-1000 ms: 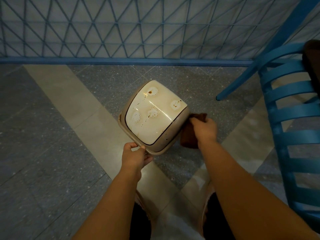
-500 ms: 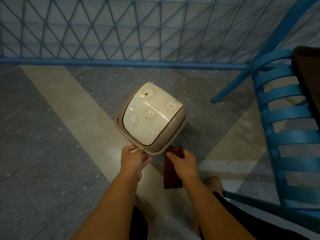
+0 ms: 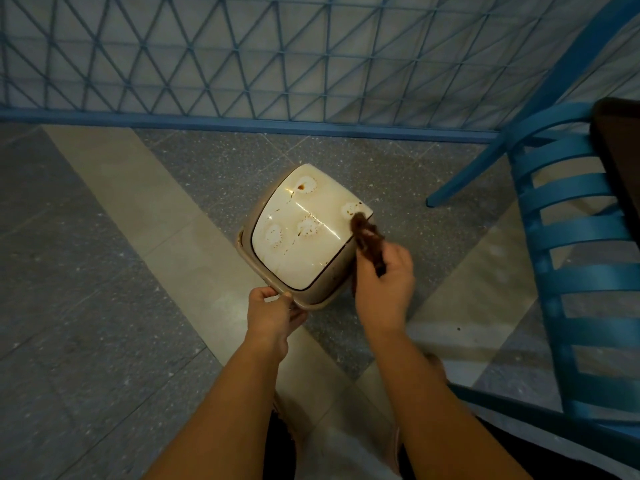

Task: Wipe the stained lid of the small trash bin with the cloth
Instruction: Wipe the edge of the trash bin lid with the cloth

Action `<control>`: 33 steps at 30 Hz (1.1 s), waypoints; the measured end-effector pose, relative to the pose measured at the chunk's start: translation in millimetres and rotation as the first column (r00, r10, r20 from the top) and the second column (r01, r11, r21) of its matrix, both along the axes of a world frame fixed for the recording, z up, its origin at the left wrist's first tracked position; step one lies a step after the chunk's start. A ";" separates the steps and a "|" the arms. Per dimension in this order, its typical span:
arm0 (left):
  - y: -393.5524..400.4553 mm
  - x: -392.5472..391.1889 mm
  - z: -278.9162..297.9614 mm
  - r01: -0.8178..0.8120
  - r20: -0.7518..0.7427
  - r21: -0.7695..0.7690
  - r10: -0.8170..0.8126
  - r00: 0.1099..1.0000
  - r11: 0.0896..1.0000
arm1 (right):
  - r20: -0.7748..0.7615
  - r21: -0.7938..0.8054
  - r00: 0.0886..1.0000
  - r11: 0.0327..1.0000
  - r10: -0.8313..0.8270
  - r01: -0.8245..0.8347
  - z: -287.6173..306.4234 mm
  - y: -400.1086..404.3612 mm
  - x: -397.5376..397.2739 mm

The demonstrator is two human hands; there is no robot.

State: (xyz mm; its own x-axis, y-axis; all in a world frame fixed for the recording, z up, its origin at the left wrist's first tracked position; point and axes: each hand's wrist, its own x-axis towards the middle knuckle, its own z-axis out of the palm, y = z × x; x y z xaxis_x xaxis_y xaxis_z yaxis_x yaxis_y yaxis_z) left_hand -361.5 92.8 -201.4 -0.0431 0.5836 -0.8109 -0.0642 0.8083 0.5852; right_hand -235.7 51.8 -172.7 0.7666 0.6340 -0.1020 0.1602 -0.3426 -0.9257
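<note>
The bin (image 3: 322, 292) stands on the grey tiled floor (image 3: 104, 306) near the blue lattice fence (image 3: 242, 64), a blue chair (image 3: 571, 237) beside it. The left hand (image 3: 273, 313) grips the rim's near corner. The right hand (image 3: 384, 285) pinches the brown cloth (image 3: 367, 237), touching the lid's (image 3: 304, 244) right edge. Best to bunch the cloth flat and press firmly across each stain.

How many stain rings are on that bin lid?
4 rings on the lid: one at the far corner, one at the right edge by the cloth, which may hide more, one mid-lid, one left.
</note>
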 end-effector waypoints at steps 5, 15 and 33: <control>-2.9 1.7 -3.5 -0.005 -0.008 0.017 0.005 1.000 1.000 | 0.246 -0.143 0.891 0.924 0.381 -0.355 -26.0 -27.1 -28.9; -0.8 -3.9 -2.8 0.024 -0.015 0.011 -0.024 1.000 1.000 | 0.222 0.032 0.973 0.997 0.059 -0.068 -10.3 -25.1 4.0; -1.8 -3.2 1.6 -0.006 -0.018 -0.022 0.006 1.000 1.000 | 0.170 -0.249 0.883 0.886 0.437 -0.390 -57.1 -61.5 -12.2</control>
State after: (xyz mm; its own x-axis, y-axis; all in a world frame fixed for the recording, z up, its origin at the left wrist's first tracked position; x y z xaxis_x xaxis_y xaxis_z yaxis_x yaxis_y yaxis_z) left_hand -364.8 91.1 -199.8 -0.0612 0.5651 -0.8228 -0.0590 0.8208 0.5681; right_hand -247.9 -9.7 -229.8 0.4560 0.8812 -0.1244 0.5155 -0.3755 -0.7703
